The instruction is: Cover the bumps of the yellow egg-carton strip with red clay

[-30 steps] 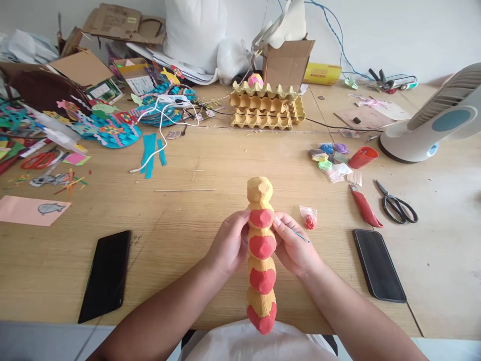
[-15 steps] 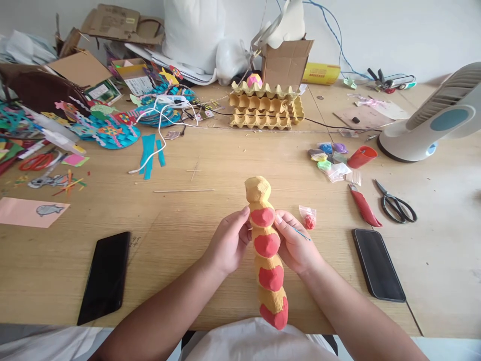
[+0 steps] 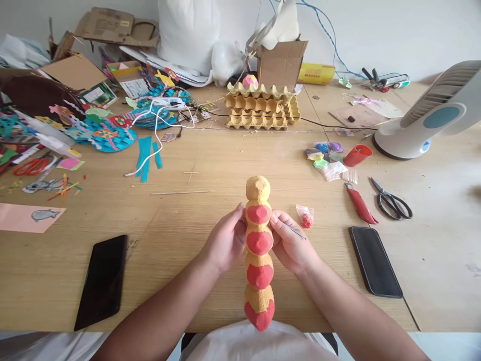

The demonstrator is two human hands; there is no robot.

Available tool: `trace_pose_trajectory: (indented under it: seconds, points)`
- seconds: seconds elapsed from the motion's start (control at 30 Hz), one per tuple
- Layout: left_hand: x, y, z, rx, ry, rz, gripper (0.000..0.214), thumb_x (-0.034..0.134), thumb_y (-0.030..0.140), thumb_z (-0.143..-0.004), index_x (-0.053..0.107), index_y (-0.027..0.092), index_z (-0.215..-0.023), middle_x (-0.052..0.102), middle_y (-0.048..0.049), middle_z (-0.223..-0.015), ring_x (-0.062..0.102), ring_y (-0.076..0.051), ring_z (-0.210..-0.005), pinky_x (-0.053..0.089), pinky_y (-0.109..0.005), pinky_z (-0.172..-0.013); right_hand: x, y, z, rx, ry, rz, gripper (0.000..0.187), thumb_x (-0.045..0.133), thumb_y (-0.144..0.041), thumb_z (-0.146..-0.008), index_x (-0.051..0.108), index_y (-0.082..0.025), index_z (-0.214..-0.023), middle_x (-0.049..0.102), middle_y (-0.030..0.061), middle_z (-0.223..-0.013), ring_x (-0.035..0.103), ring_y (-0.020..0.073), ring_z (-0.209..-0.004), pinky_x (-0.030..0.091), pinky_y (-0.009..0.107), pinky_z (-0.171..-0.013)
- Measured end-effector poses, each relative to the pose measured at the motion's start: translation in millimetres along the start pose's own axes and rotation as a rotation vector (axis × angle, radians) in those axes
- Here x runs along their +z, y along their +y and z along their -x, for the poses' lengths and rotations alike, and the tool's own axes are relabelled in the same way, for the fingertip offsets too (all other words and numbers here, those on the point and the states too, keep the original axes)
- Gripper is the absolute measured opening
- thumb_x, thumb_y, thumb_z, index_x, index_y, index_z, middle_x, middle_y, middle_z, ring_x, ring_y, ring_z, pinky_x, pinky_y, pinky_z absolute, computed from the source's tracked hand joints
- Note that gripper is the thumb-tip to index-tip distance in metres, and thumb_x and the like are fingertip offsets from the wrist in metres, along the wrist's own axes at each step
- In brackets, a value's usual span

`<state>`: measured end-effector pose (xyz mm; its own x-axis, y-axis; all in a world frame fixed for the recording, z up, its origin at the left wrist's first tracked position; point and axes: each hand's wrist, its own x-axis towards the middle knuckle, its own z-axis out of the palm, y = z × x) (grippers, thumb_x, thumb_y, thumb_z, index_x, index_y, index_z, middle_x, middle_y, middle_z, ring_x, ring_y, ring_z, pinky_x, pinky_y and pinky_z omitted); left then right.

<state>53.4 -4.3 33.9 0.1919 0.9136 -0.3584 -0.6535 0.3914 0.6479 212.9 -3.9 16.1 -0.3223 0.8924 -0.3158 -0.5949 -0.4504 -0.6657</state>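
Between my hands is a strip of egg carton cups [image 3: 259, 260], yellowish with red patches on most of its bumps. It points lengthwise toward me, its near end close to my shirt. My left hand [image 3: 227, 238] grips its left edge near the second bump, thumb on the side and the other fingers partly hidden. My right hand [image 3: 291, 243] pinches the opposite edge at about the same height. A thin blue stick [image 3: 296, 232] also pokes out from my right hand. Just beyond that hand lies a small clear bag of red clay-like material [image 3: 306, 219].
On the right lie a red-handled cutter [image 3: 361, 203], black scissors [image 3: 393, 200] and a phone [image 3: 375, 260]; a white fan [image 3: 428, 110] stands behind. Another dark phone [image 3: 101, 281] is at left. Egg cartons [image 3: 259, 120] are stacked at the back, with paper crafts [image 3: 108, 133] left of them.
The egg carton strip has swung from a slant to nearly straight, its near end shifting left. Both hands keep their hold. The whole view has shifted slightly.
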Motion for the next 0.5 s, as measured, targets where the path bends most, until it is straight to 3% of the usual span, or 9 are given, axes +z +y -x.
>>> trace_pose_trajectory:
  seconds: [0.17,0.3,0.43,0.5]
  points:
    - [-2.7,-1.8,1.5,0.006,-0.079,-0.041,0.04,0.089,0.057,-0.087,0.086,0.019,-0.098,0.081,-0.0086,-0.096,0.071,-0.023,-0.09,0.057,-0.032,-0.081,0.7,-2.9,2.0,-0.011,-0.006,-0.027,0.037,0.099,-0.048,-0.077,0.073,-0.022,-0.082,0.07,-0.0024,-0.074,0.06,0.0124,-0.066,0.05,0.025,-0.066]
    - [-6.6,-7.4,1.5,0.018,-0.076,-0.045,0.032,0.093,0.051,-0.084,0.084,0.022,-0.093,0.08,-0.0053,-0.092,0.07,-0.021,-0.083,0.056,-0.031,-0.075,2.3,-4.6,1.6,-0.047,-0.015,0.005,0.036,0.097,-0.049,-0.079,0.072,-0.022,-0.081,0.068,-0.0022,-0.075,0.057,0.0124,-0.066,0.048,0.026,-0.065]
    - [-4.5,-5.1,2.3,-0.023,-0.04,0.012,0.03,0.094,0.047,-0.083,0.081,0.023,-0.094,0.079,-0.0054,-0.091,0.07,-0.02,-0.078,0.055,-0.03,-0.07,-1.4,-8.4,-5.5,-0.178,0.049,0.128,0.034,0.091,-0.054,-0.084,0.079,-0.022,-0.088,0.065,0.0001,-0.079,0.055,0.014,-0.072,0.046,0.028,-0.069]
    - [-2.2,0.3,3.5,-0.107,-0.07,0.057,0.03,0.092,0.049,-0.084,0.078,0.024,-0.09,0.073,-0.0019,-0.076,0.064,-0.017,-0.064,0.051,-0.029,-0.061,-4.5,-14.6,-7.9,-0.279,0.087,0.207,0.036,0.084,-0.058,-0.089,0.082,-0.023,-0.094,0.061,0.0006,-0.076,0.051,0.0152,-0.071,0.042,0.03,-0.067]
